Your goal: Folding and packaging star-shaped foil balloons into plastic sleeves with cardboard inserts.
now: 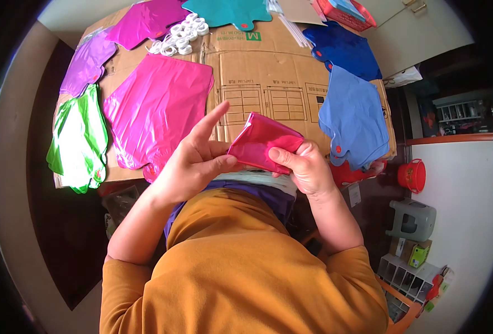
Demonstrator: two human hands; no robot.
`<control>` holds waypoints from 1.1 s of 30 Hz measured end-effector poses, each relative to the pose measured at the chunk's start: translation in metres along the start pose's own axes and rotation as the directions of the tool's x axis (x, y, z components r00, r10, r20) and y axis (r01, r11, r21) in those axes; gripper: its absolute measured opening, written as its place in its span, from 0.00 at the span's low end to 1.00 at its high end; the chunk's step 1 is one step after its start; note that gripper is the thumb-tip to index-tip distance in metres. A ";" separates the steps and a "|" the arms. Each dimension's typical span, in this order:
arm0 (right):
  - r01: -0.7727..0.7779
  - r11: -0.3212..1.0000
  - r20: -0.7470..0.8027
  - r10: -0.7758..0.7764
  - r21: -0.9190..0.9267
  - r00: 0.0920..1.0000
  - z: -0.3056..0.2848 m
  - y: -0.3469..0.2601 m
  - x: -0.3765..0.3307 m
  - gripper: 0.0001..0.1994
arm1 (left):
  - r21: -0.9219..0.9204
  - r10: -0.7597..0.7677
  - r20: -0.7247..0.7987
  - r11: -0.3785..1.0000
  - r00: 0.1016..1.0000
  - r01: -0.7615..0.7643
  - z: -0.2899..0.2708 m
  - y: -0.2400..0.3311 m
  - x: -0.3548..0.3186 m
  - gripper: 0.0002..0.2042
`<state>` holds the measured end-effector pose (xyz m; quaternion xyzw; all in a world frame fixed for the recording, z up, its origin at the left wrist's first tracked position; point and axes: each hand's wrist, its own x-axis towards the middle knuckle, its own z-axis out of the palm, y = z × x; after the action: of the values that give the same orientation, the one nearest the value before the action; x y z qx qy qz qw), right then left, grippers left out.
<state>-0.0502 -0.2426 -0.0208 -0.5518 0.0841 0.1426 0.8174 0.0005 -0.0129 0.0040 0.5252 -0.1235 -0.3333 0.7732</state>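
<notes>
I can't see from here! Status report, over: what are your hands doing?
Both hands gripping folded pink foil balloon: left hand thumb on its left edge, right hand grip pinching the right. Flat pink foil balloon on cardboard behind. Nothing in the way.

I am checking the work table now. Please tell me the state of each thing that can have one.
folded red foil balloon: folded, held in both hands
left hand: gripping, index finger raised
right hand: pinching the balloon
pink foil balloon: flat, uninflated
green foil balloon: flat, crinkled
light blue foil balloons: flat, stacked
cardboard sheet: laid flat
</notes>
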 end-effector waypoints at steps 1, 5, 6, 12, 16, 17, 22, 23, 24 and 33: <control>-0.005 1.000 -0.007 0.005 0.005 1.000 -0.001 -0.002 0.001 0.09 | -0.023 0.004 0.007 1.000 1.000 -0.004 -0.001 0.002 0.000 0.36; 0.006 1.000 -0.035 -0.006 0.018 0.999 -0.004 -0.007 0.003 0.08 | -0.095 -0.097 -0.008 0.991 0.995 0.096 -0.007 0.005 0.002 0.39; 0.023 1.000 -0.038 -0.022 0.020 0.999 -0.003 -0.009 0.003 0.08 | -0.139 -0.117 -0.014 0.984 0.993 0.114 -0.009 0.004 0.004 0.39; 0.089 0.992 -0.073 -0.095 -0.088 0.993 0.000 -0.010 0.006 0.07 | -0.097 -0.165 -0.137 0.984 0.977 0.152 -0.009 -0.001 0.015 0.31; 0.099 0.974 -0.070 -0.116 -0.205 0.991 -0.002 -0.014 0.006 0.09 | 0.091 -0.037 -0.209 0.994 0.977 0.057 -0.003 -0.003 0.022 0.23; 0.087 0.979 -0.086 -0.105 -0.184 0.991 -0.001 -0.013 0.005 0.09 | 0.114 -0.018 -0.224 0.992 0.975 0.045 -0.001 -0.005 0.021 0.22; 0.197 0.830 -0.107 -0.294 -0.522 0.950 -0.001 -0.037 0.008 0.09 | 0.105 0.018 -0.178 0.994 0.984 0.001 -0.001 0.006 0.042 0.19; 0.196 0.764 -0.105 -0.325 -0.614 0.940 -0.004 -0.049 0.008 0.09 | 0.112 -0.014 -0.151 0.993 0.988 0.031 0.001 0.014 0.053 0.19; 0.225 0.745 -0.109 -0.371 -0.628 0.922 -0.009 -0.056 0.013 0.09 | 0.122 -0.046 -0.131 0.991 0.990 0.062 0.001 0.021 0.064 0.20; 0.366 0.914 -0.399 -0.405 -0.173 0.822 -0.103 -0.096 0.034 0.08 | 0.848 0.337 0.244 0.381 0.909 -0.369 0.002 0.084 0.304 0.13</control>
<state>0.0155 -0.3664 0.0146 -0.6106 0.1411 -0.1463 0.7654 0.2589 -0.1911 0.0312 0.8026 -0.3974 -0.0572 0.4412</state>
